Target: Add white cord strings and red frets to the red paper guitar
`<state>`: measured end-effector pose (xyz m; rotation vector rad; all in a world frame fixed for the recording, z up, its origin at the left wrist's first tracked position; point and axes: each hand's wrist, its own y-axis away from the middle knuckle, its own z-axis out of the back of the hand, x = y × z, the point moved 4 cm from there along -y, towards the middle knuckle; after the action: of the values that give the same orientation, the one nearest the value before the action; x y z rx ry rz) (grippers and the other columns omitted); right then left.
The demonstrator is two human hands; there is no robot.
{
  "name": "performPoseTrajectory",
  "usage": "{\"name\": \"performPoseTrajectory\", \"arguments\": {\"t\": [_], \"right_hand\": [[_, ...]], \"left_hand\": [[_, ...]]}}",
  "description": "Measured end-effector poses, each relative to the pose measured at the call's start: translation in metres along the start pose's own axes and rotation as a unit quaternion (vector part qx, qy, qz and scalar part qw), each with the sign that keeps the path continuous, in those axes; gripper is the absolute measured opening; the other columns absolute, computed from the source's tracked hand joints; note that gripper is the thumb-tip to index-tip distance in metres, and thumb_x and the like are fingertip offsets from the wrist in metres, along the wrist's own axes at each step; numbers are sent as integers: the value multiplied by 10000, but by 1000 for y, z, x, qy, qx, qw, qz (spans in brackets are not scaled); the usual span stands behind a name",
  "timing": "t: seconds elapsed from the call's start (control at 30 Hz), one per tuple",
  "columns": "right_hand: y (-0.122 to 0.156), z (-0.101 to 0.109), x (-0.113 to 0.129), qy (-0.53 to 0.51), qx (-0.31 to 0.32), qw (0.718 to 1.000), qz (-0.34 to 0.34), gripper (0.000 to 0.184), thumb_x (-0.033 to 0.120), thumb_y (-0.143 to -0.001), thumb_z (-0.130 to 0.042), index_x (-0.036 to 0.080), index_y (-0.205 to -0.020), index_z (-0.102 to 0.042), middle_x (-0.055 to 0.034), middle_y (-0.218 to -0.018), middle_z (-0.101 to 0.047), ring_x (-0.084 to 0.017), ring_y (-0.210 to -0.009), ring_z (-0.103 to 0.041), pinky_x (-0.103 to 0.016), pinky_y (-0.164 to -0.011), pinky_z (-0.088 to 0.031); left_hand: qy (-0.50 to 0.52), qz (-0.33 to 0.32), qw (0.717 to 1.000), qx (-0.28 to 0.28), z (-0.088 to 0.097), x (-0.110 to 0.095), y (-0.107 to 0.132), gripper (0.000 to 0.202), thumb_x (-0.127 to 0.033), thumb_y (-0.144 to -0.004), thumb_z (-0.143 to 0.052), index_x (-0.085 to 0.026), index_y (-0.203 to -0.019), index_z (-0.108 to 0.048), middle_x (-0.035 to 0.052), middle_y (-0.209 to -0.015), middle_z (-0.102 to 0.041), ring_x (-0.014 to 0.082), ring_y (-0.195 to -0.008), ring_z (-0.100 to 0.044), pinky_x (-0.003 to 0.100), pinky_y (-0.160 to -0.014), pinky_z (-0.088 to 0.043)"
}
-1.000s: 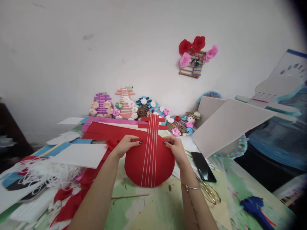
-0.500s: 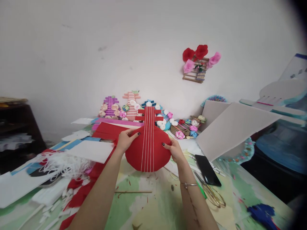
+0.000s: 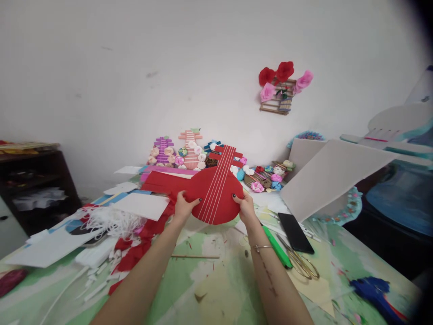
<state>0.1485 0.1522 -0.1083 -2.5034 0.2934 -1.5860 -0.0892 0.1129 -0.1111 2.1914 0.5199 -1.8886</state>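
Observation:
A red paper lute [image 3: 214, 189] with white strings and red pegs is held above the table, its neck tilted up to the right. My left hand [image 3: 184, 206] grips the lower left edge of its round body, thumb on the front. On the body's right edge my right hand [image 3: 244, 208] holds it the same way. A thin bracelet circles my right wrist.
Red paper sheets [image 3: 162, 182] and white foam sheets [image 3: 142, 205] lie left. Finished flower-decorated lutes [image 3: 189, 151] line the wall. A black phone [image 3: 295, 226], gold scissors [image 3: 302, 264], a green tool [image 3: 275, 246], a wooden stick [image 3: 194, 257] and a large grey board [image 3: 331, 174] lie right.
Both hands have pushed the red lute farther from me and tilted its neck to the right. My view has swung left, showing a dark shelf.

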Motion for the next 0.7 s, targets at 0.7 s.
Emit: {"name": "performPoseTrajectory", "arguments": {"t": [0.7], "right_hand": [[71,18,-28,9,-5,996,-85,448,197,-468,-804,187,-880,-626,-61,-866,-749,-256,-768,-698,-416,-697,-569]], "left_hand": [[151,147,969,130,-8,65,69,136,19,-700,-690,-108,-710,-641,37,-690,-700,128,-632,-670,215,-627,-595]]}}
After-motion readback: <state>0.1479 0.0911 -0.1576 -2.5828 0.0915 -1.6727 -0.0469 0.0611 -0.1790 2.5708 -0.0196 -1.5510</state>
